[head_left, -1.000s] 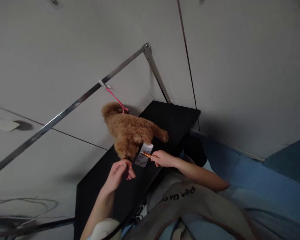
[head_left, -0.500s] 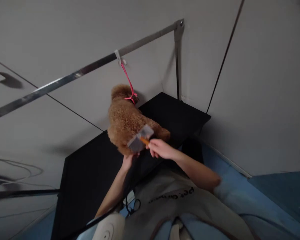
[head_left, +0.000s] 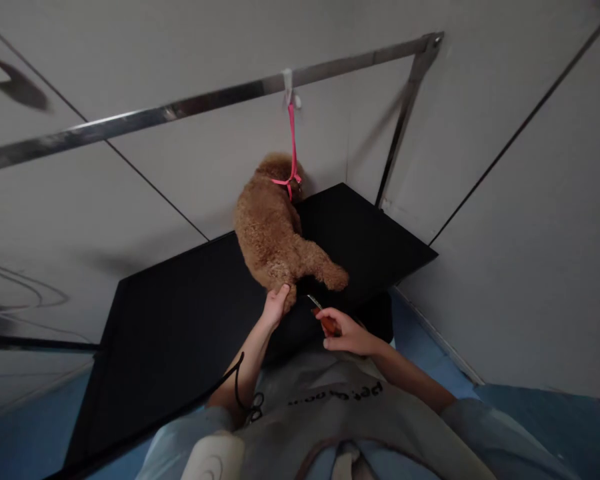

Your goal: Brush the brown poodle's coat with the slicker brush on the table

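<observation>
While the black table [head_left: 180,307] fills the middle ground, a metal bar [head_left: 220,97] crossing above it, the curly brown dog [head_left: 270,233] is up on the tabletop by its far edge, rear toward the person. Pink lead [head_left: 293,137] runs from the bar down to the dog's neck; worth checking for strain before drawing the hindquarters nearer. Left hand [head_left: 275,308] closed on fur at the rear, thumb uppermost: probably a hind leg, though the dim view leaves that unsure. Light support close to the body should serve better than a pull. Right hand [head_left: 350,333] gripping an orange-handled tool [head_left: 327,323], its thin metal end near the fur but apart from it. Best handling, I judge: loose wrist, light contact, edge kept off the skin, and a pause if the dog shifts.
</observation>
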A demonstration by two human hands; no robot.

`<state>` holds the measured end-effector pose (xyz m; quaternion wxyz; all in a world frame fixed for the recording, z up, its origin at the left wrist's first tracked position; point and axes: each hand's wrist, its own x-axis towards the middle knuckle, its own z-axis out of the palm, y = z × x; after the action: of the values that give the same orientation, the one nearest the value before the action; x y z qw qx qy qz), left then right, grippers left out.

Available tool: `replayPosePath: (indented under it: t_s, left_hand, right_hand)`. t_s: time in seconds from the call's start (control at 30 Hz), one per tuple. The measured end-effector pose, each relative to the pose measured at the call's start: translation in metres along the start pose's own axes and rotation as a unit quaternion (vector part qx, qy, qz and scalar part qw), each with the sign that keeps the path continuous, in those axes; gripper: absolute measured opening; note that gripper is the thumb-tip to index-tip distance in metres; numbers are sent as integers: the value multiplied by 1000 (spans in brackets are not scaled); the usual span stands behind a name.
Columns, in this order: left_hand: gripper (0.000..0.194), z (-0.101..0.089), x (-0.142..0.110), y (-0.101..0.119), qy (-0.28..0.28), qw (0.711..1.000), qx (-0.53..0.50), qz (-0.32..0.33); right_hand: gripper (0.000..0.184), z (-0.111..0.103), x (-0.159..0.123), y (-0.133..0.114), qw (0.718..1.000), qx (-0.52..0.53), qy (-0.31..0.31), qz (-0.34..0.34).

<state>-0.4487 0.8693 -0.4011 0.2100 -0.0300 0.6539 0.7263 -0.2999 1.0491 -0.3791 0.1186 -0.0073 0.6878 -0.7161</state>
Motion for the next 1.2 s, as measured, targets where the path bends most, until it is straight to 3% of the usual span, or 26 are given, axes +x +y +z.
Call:
replayPosePath:
  t_s: [0.1,0.2,0.3,0.37,0.4,0.43,0.47,0.53,0.57,0.6,0.67,0.7,0.73,0.77,0.87,0.93,1.0,1.03,1.07,1.1,1.2]
  left_hand:
    - [39,-22,-23,-5,29,997,69,19]
    - [42,-41,-52,-14,23,994,111,4]
    - [42,-56,-87,-18,24,994,105,-9]
    - [43,-66,-111,-17,31,993,112,-13]
    - [44,-71,-121,-16,34,992,122,-16]
    - [45,-76,-131,-15,35,990,132,-19]
    - [45,-80,-140,-14,34,989,144,-21]
    - [45,-87,-152,-15,45,986,162,-14]
    - [45,-89,-155,-16,54,984,168,-10]
    - [46,-91,-157,-17,64,983,171,-6]
    - [49,-93,-156,-18,74,982,173,-11]
    - [50,-93,-154,-18,70,982,172,-18]
    - [50,-92,-152,-17,63,983,172,-22]
    - [50,-91,-149,-16,55,983,173,-23]
    - [52,-88,-141,-13,46,983,175,-20]
    - [53,-88,-137,-13,47,983,175,-24]
    - [56,-90,-133,-15,45,983,172,-35]
    - [57,-92,-131,-16,41,983,171,-44]
    - [58,-93,-129,-16,34,983,172,-53]
    - [59,-94,-127,-16,25,982,176,-61]
    - [63,-92,-121,-9,12,977,202,-62]
  right_hand:
    - [12,10,37,-37,996,-68,26,-53]
    - [9,20,100,-72,991,-81,-57,-95]
    - [12,22,141,-104,986,-101,28,-129]
    - [14,25,140,-118,965,-125,132,-188]
    - [15,29,133,-122,958,-134,151,-205]
    - [15,34,125,-124,958,-143,136,-209]
    - [15,39,118,-125,965,-151,80,-200]
    - [12,46,112,-126,967,-175,-99,-156]
    - [10,47,115,-128,965,-178,-140,-132]
    - [12,46,121,-130,975,-162,-87,-124]
    - [12,41,134,-134,971,-142,96,-168]
    - [13,39,139,-136,960,-138,153,-191]
    - [13,38,142,-136,956,-141,151,-208]
    - [13,39,143,-136,960,-155,94,-214]
    - [14,38,151,-136,950,-203,-170,-163]
    - [15,31,163,-143,968,-174,-85,-157]
    - [12,19,174,-153,964,-135,98,-205]
    - [11,15,177,-157,955,-121,150,-227]
    - [10,12,178,-160,951,-115,157,-240]
    - [9,9,178,-161,957,-115,113,-239]
    - [10,1,187,-164,963,-137,-169,-156]
